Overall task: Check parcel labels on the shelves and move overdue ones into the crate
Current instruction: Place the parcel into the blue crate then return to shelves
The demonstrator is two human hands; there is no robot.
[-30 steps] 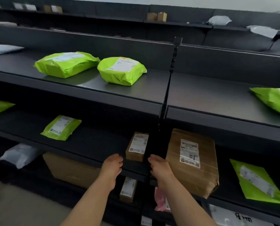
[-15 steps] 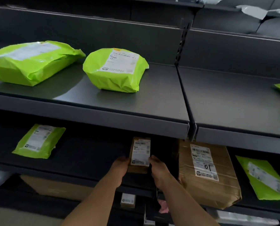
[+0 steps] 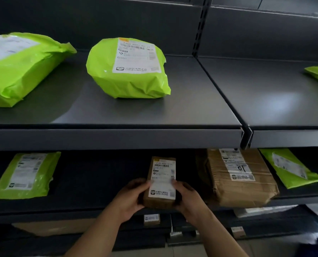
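Label-checking step: you are clasping the small brown box (image 3: 161,184), lower centre of the frame, in left hand (image 3: 130,196) and right hand (image 3: 188,198), both grips closed; next, reading its date.

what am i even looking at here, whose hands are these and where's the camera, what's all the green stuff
There is no machine here. A person wears a wide-angle camera on the head, looking forward and down, so you see their own two bare hands reaching out from the bottom of the picture.

In front are dark metal shelves holding parcels. On the upper shelf lie two bright green mailer bags, one at the left and one in the middle with its white label facing up. On the shelf below lie a flat green mailer, a large brown paper parcel and another green mailer.

The left hand and right hand grip a small brown box from either side, its label facing the camera, as if to read it.
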